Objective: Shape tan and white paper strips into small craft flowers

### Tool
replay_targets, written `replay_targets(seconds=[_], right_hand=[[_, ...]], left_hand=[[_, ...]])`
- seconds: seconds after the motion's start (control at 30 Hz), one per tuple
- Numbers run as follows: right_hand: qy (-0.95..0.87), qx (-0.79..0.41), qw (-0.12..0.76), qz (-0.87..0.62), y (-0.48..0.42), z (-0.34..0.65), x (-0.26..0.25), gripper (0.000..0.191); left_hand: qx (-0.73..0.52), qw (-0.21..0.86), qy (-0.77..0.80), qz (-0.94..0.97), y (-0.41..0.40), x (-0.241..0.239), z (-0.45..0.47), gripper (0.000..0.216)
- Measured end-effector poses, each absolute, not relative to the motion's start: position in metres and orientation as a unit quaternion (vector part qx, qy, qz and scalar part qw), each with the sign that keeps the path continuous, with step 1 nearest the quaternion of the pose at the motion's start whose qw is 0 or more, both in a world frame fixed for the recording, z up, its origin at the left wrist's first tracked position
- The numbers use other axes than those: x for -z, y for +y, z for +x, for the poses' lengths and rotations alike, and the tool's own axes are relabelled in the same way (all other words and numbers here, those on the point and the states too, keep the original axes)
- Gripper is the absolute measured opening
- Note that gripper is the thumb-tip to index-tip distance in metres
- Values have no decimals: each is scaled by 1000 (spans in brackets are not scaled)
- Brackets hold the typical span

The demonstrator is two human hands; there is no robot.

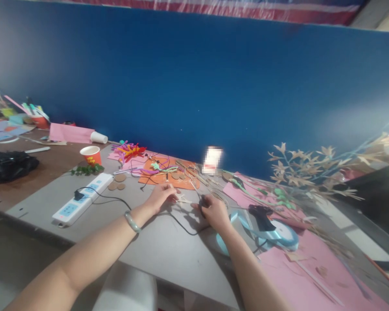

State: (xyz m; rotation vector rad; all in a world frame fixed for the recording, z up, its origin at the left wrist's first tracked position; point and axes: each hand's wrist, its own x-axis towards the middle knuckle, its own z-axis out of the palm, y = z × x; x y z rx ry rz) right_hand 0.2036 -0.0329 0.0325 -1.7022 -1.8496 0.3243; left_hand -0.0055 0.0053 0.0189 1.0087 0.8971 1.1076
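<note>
My left hand (162, 198), with a pale bangle (132, 221) at the wrist, pinches a small cream-coloured, branching piece (183, 200) above the grey table. Its exact kind is too small to make out. My right hand (215, 211) is closed around the black handles of a pair of scissors (202, 204). The blades point up and away, just right of the cream piece. Beyond both hands lies an orange sheet (192, 183) with small round brown discs (178, 176) on it. A black cable (181, 225) runs across the table below my hands.
A white power strip (84, 198), a red paper cup (90, 154) and green leaves (87, 169) stand left. On the right are a glue gun (262, 216), a light blue ribbon roll (283, 235), pink sheets (294, 276) and dried branches (298, 166). A blue wall (181, 77) rises behind.
</note>
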Motion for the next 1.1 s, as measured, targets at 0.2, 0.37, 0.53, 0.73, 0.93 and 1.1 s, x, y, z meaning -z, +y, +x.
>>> replay_targets(seconds=[0.2,0.37,0.53,0.73,0.93,1.1], right_hand=[[-681,-125,330,-642,-31,210,-41,31],[-718,-141,316,-604,-43,209,-62,29],[-830,-234,182,-473,-58,213,-83,7],[-850,-185,18,-493,-65,213,-77,19],[-842,-64,-60,-532,-74,195,-74,10],[-824,14,-105,-557,-80,178,-77,7]], left_hand=[[-506,650,408,394,8,-25,-7,23],[-495,629,446,400,7,-27,-9,21],[-482,609,455,437,10,-21,-11,16],[-456,465,486,582,10,-16,-15,14],[-299,190,488,798,-4,-9,-6,14],[-237,146,493,824,-7,-9,3,21]])
